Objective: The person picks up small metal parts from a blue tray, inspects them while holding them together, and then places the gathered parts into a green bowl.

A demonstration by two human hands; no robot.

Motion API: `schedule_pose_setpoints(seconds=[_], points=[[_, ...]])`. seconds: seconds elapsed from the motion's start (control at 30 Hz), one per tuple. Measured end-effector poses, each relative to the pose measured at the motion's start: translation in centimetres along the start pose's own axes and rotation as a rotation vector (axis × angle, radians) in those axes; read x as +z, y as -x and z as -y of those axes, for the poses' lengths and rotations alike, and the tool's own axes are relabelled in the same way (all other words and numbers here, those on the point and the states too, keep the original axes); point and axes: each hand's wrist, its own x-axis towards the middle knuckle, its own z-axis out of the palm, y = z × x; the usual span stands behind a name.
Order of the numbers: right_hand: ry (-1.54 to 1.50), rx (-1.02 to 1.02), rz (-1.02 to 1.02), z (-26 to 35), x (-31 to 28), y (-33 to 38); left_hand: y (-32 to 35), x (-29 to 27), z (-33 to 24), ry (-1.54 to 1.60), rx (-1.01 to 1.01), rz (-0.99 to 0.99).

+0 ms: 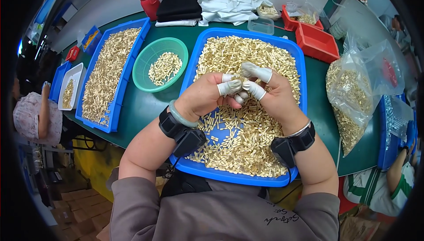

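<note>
My left hand [201,96] and my right hand [282,98] meet above a large blue tray [238,178] in front of me. White finger cots cover several fingertips on both. Thumbs and fingers are pinched together, tip to tip; whatever they hold is too small and too covered to make out. Small brass-coloured tubular pieces [251,55] fill the tray beneath, heaped at the back and thinner at the front left, where blue bottom shows through. A dark strapped device sits on each wrist.
Left of the tray stand a green colander [138,71] with brass pieces and a long blue tray [115,113] full of them. Bulging plastic bags of pieces [349,91] and a red bin [317,42] are at right. Cloths [227,2] and a red jug [149,4] line the back. Other people sit on both sides.
</note>
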Motion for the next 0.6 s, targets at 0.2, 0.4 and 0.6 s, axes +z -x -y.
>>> schedule_pose_setpoints(seconds=[0.2, 0.4, 0.6], points=[[-0.047, 0.022, 0.076, -0.07, 0.0, 0.05, 0.14, -0.16, -0.1, -0.003, -0.027, 0.071], [0.036, -0.135, 0.099, -0.4, -0.19, -0.15, 0.12, -0.04, -0.32, -0.022, -0.069, 0.078], [0.068, -0.127, 0.136, -0.21, -0.3, -0.22, 0.15, 0.22, -0.09, 0.01, -0.059, 0.035]])
